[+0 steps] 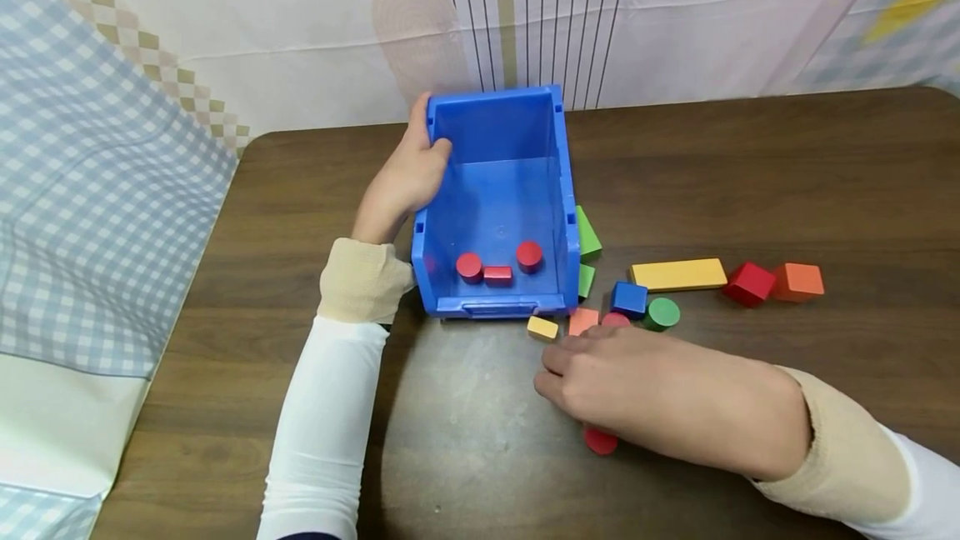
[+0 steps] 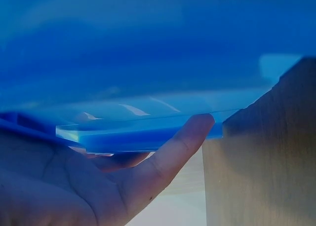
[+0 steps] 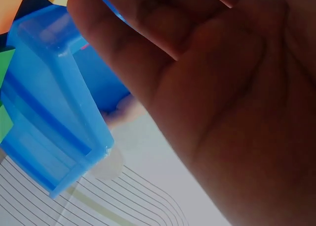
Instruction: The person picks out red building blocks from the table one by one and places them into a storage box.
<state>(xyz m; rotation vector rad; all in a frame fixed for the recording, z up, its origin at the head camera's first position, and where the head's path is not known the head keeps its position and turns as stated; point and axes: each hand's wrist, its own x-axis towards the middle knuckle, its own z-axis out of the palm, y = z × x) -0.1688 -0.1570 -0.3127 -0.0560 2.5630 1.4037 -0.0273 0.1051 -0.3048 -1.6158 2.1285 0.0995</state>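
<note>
My left hand [image 1: 408, 177] grips the left wall of a blue plastic bin [image 1: 491, 306], its thumb over the rim. In the left wrist view a finger [image 2: 170, 161] lies against the bin's blue underside. Inside the bin, near its front, are two red cylinders [image 1: 469, 267] and a small red block [image 1: 498, 276]. Low over the table, right of the bin's front, is my right hand [image 1: 637, 382], fingers pointing down and loosely bent. Nearest to it are a small yellow block [image 1: 542, 328], an orange block [image 1: 583, 322] and a partly covered red piece [image 1: 616, 320]. Its palm shows nothing held; the thumb is hidden.
Right of the bin lie a blue cube [image 1: 628, 299], a green cylinder [image 1: 662, 314], a long yellow block [image 1: 678, 275], a red cube [image 1: 749, 284] and an orange cube [image 1: 798, 282]. Green blocks [image 1: 588, 233] touch the bin's right side. A red disc [image 1: 601, 441] shows below the right hand.
</note>
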